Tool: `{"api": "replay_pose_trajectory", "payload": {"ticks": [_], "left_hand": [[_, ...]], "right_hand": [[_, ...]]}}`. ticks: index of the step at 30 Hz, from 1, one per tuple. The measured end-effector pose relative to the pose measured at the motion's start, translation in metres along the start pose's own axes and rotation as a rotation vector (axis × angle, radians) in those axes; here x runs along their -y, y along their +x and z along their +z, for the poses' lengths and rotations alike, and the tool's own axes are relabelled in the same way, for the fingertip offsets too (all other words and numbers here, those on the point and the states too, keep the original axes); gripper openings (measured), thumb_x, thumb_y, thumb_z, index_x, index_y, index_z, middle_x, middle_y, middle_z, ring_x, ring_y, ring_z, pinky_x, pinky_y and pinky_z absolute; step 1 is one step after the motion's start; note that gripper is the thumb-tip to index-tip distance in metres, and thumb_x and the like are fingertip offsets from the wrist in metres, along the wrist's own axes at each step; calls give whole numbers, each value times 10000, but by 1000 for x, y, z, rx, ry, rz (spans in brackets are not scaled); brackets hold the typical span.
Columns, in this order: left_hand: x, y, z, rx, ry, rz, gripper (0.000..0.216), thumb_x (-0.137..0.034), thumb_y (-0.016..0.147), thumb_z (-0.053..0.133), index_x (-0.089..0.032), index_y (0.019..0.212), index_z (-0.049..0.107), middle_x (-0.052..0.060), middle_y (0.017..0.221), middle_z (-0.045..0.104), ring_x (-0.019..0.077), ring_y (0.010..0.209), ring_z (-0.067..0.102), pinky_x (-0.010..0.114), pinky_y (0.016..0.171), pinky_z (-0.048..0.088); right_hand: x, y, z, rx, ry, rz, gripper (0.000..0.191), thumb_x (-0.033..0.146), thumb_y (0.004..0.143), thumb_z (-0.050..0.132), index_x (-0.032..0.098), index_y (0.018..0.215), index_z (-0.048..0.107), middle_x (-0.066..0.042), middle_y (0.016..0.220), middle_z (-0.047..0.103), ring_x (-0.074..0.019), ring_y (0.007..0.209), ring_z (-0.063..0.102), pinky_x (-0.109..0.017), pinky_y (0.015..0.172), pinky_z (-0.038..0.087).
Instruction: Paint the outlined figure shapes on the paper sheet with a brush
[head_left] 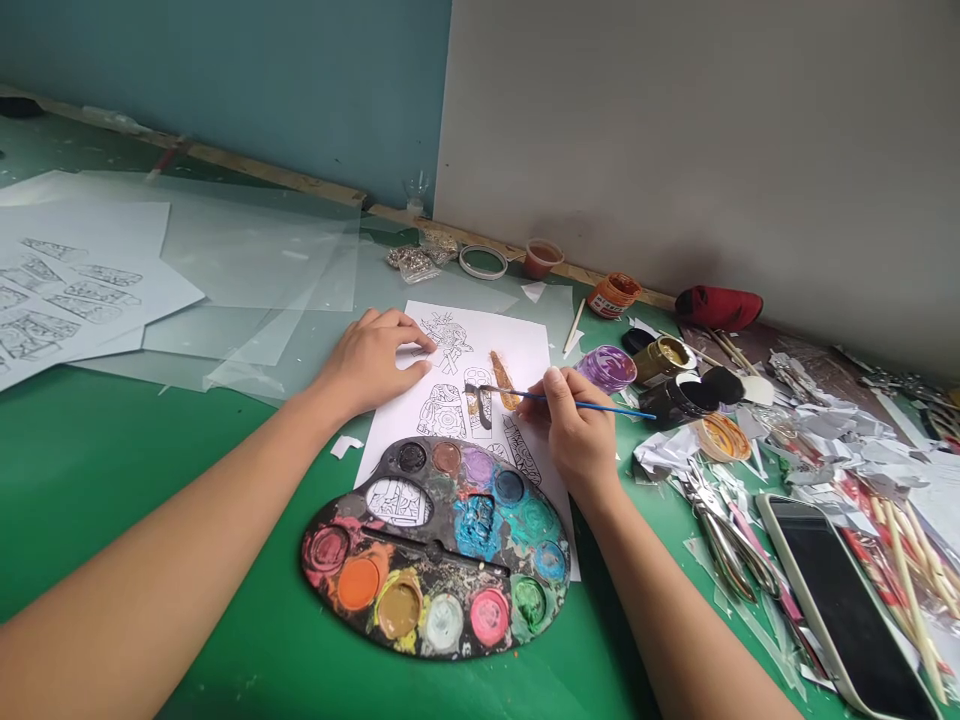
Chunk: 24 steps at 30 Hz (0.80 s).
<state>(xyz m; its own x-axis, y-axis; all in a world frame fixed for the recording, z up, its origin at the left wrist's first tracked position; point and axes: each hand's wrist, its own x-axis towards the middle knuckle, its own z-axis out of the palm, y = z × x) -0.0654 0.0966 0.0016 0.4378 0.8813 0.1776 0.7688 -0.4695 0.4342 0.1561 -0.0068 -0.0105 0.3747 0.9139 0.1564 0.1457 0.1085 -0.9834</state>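
My right hand point(580, 425) grips a thin blue paintbrush point(600, 406). Its dark tip is at a small patterned shape on the white printed sheet point(390, 420), where brown and black paint shows. Just right of that shape lies an orange-brown painted one point(504, 380). My left hand point(375, 358) rests with fingers spread on the sheet's upper left edge, holding no object. A black paint palette point(442, 552) with wells of many colours covers the lower part of the sheet. Through its thumb hole some printed lines show.
Paint jars, among them a purple one point(607, 369) and an orange one point(614, 296), stand behind my right hand. Pliers point(724, 540), a phone point(844, 605), paper scraps and wooden sticks crowd the right side. Printed sheets point(75, 270) and clear film point(262, 245) lie left.
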Motion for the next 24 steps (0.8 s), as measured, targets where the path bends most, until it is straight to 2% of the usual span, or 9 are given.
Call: {"api": "replay_pose_trajectory", "payload": {"ticks": [13, 20, 24], "left_hand": [[0, -1, -1, -3, -7, 6, 276, -370, 822, 597, -276, 1026, 758, 47, 1176, 661, 295, 1141, 556, 461, 1017, 444], [-1, 0, -2, 8, -7, -2, 273, -363, 820, 600, -272, 1023, 758, 48, 1181, 664, 296, 1137, 557, 462, 1008, 450], [-1, 0, -2, 4, -4, -2, 270, -360, 818, 602, -270, 1018, 760, 50, 1177, 664, 303, 1149, 556, 471, 1021, 443]], "right_hand": [[-1, -1, -1, 15, -86, -39, 448, 566, 881, 564, 221, 595, 549, 7, 488, 590, -125, 459, 535, -258, 472, 443], [-1, 1, 2, -10, 25, 14, 404, 576, 841, 591, 219, 655, 559, 9, 536, 604, -129, 490, 577, -272, 508, 498], [0, 1, 2, -13, 5, -13, 385, 539, 857, 582, 217, 646, 566, 6, 530, 606, -127, 495, 574, -269, 509, 483]]}}
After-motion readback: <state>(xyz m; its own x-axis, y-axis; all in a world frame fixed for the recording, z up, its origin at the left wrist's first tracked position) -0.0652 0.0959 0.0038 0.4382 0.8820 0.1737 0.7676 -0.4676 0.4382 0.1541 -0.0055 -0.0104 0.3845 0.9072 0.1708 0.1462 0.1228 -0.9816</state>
